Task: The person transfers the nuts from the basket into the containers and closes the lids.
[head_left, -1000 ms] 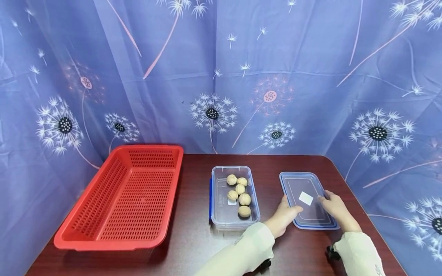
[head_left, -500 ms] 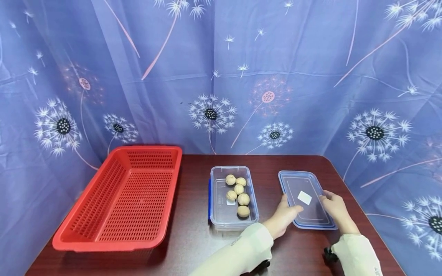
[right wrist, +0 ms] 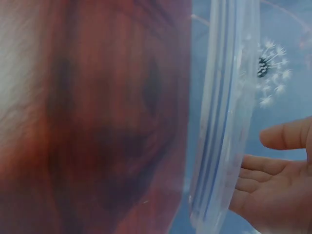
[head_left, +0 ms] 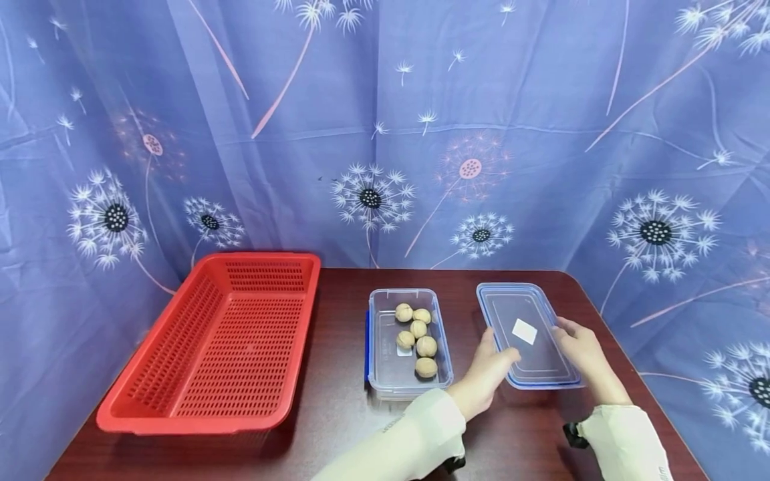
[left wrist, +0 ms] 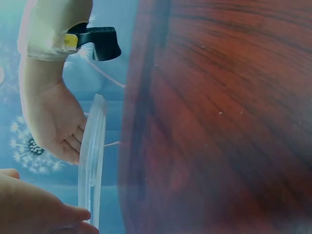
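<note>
A clear rectangular container lid with a blue rim and a white square label is held between both hands, right of centre in the head view. My left hand grips its left long side, thumb on top. My right hand holds the opposite side. In the left wrist view the lid appears edge-on, apart from the tabletop. Its ridged edge fills the middle of the right wrist view; some fingertips are hidden behind it. To the left stands a clear plastic container with several walnuts inside.
A large red perforated basket occupies the left part of the dark wooden table. Along the container's left side runs a blue strip. A blue dandelion-print curtain encloses the back and sides.
Both hands have raised the lid and moved it slightly away and to the left. The container, walnuts and basket have stayed in place.
</note>
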`<state>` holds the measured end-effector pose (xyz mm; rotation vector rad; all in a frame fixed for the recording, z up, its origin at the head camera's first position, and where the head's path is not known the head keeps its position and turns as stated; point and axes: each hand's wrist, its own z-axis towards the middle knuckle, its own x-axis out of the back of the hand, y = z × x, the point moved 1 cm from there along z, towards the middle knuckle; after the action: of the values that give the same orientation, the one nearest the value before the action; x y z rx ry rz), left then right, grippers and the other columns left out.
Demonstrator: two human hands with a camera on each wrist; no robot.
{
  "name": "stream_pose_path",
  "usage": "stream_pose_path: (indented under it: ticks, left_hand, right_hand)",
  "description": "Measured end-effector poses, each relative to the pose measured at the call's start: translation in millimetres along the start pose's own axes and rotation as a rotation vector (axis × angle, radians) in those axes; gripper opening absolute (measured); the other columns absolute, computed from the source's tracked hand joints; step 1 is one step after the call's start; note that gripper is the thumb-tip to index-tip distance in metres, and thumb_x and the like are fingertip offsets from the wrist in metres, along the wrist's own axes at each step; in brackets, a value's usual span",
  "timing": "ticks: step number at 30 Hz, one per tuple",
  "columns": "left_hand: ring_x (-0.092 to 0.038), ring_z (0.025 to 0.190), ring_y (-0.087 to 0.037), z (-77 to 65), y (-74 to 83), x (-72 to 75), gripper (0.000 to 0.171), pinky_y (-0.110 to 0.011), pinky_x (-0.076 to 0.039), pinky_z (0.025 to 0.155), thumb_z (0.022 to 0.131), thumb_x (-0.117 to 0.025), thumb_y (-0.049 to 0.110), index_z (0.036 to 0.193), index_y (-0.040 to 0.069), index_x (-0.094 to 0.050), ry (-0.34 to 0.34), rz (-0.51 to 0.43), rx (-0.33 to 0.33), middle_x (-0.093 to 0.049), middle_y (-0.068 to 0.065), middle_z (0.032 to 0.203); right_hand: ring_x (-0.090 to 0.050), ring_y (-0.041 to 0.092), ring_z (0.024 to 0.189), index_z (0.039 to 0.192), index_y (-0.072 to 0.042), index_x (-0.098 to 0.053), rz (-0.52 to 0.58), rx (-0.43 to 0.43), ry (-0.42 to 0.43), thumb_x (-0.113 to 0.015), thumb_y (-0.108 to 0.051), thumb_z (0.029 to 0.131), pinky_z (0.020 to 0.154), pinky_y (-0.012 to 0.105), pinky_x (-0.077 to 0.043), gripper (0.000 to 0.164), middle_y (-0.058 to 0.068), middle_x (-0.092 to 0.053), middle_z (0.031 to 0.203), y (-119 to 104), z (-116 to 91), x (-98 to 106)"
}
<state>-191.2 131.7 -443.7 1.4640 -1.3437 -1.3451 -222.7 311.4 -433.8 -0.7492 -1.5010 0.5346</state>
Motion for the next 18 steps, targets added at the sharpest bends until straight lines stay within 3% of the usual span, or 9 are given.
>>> stream_pose_path:
  ticks: [9, 18]
  left_hand:
    - [-0.017, 0.143, -0.038, -7.0, 29.6, 37.9, 0.08, -0.048, -0.015, 0.116, 0.078, -0.057, 0.003, 0.148, -0.009, -0.019, -0.059, -0.175, -0.003, -0.021, -0.028, 0.153]
    - [-0.007, 0.145, -0.037, -10.1, 53.3, 84.6, 0.083, -0.046, -0.007, 0.117, 0.081, -0.055, 0.007, 0.149, -0.009, -0.01, -0.117, -0.255, 0.002, -0.009, -0.028, 0.156]
  right_hand:
    - [-0.04, 0.049, 0.125, 0.142, 0.015, -0.029, 0.032, 0.069, -0.065, -0.036, -0.022, 0.103, 0.101, 0.058, -0.035, 0.054, 0.039, -0.034, 0.14, -36.9, -6.4, -3.9]
    - [-0.041, 0.046, 0.127, 0.143, 0.014, -0.027, 0.129, 0.109, -0.107, -0.04, -0.017, 0.102, 0.104, 0.054, -0.036, 0.053, 0.037, -0.034, 0.142, -79.8, -9.5, -18.1]
